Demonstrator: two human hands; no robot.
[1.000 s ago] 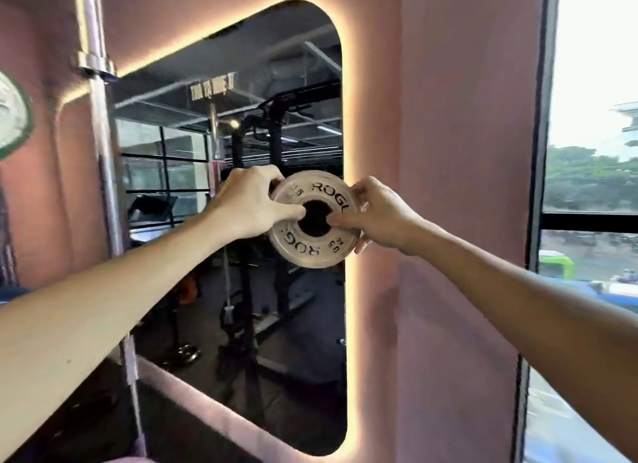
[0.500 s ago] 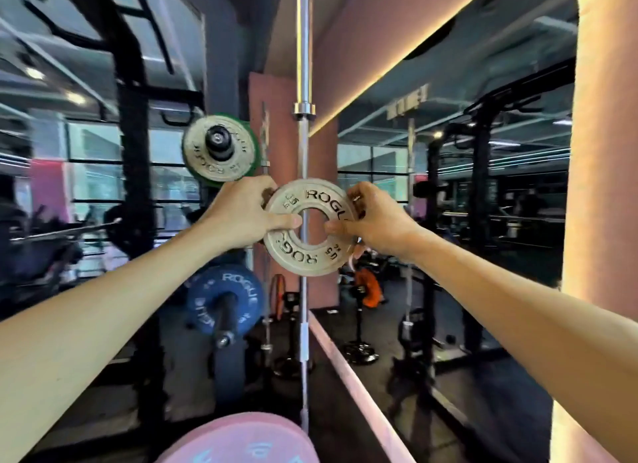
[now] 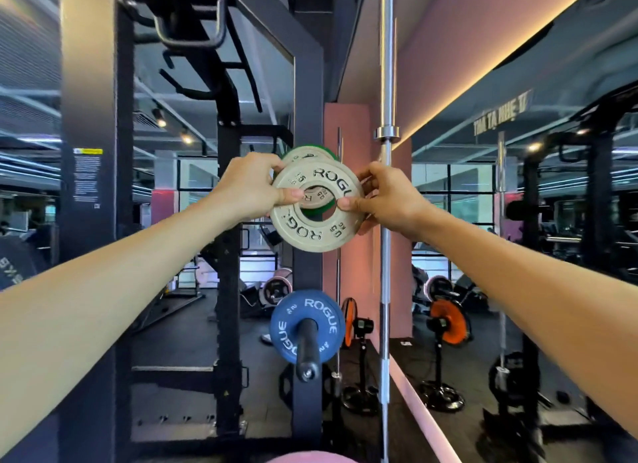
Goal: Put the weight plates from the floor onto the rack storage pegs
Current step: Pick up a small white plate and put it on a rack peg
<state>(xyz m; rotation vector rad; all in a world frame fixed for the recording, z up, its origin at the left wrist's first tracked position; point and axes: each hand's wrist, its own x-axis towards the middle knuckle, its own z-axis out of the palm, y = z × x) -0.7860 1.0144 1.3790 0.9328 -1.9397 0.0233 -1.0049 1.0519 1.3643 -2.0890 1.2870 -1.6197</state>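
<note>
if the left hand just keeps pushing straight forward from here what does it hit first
Probably the pale plate already stored with a green plate on the upper peg, just behind the left hand and the held plate; depth is unclear.

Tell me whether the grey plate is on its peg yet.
Not yet. Both hands, left hand and right hand, hold the grey plate up; through its hole only stored plates behind show.

black rack [image 3: 307, 93], blue plate [image 3: 290, 328] on lower peg [image 3: 306, 350], grey+green plates [image 3: 303, 154] on upper peg

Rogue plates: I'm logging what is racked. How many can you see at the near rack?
4: white plate held in both hands; white and green plates behind it; blue plate on the lower peg. More may be hidden.
</note>
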